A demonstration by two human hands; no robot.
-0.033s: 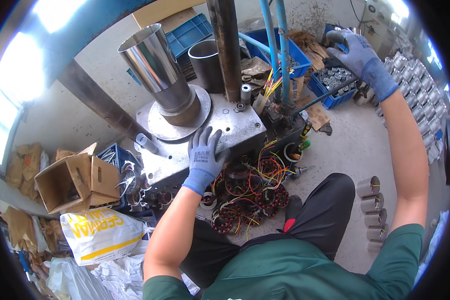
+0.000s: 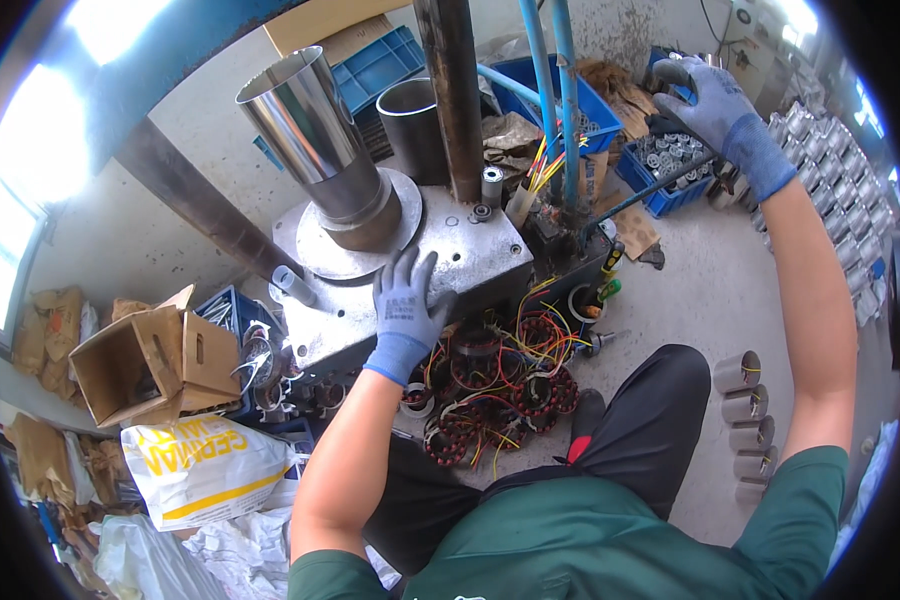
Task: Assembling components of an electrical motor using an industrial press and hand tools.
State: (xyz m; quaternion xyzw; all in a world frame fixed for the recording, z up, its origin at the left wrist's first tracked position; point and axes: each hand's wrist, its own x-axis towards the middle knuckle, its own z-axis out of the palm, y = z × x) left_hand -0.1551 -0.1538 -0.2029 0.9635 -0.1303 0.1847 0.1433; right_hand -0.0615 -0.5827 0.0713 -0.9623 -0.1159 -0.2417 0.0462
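Note:
My left hand (image 2: 407, 305), in a grey-blue glove, rests with fingers spread on the front of the thick metal press table (image 2: 480, 245). Just beyond its fingertips lies a round flange plate (image 2: 325, 262). A shiny metal sleeve (image 2: 305, 115) stands upright on a darker cylinder (image 2: 365, 215) over that plate. My gloved right hand (image 2: 715, 105) is raised at the far right, its fingers bent and its thumb apart, with nothing visible between them. A dark lever rod (image 2: 655, 187) runs from the press toward my right wrist; where it ends is hidden.
Wound stators (image 2: 500, 390) with coloured wires lie heaped below the table. Steel rings (image 2: 745, 405) line the floor by my right knee; metal housings (image 2: 830, 190) are stacked farther right. Blue bins (image 2: 660, 200) stand behind. At left are a cardboard box (image 2: 205, 360) and a white bag (image 2: 205, 470).
My left hand has shifted very slightly on the table. My right hand and the metal sleeve stay where they were.

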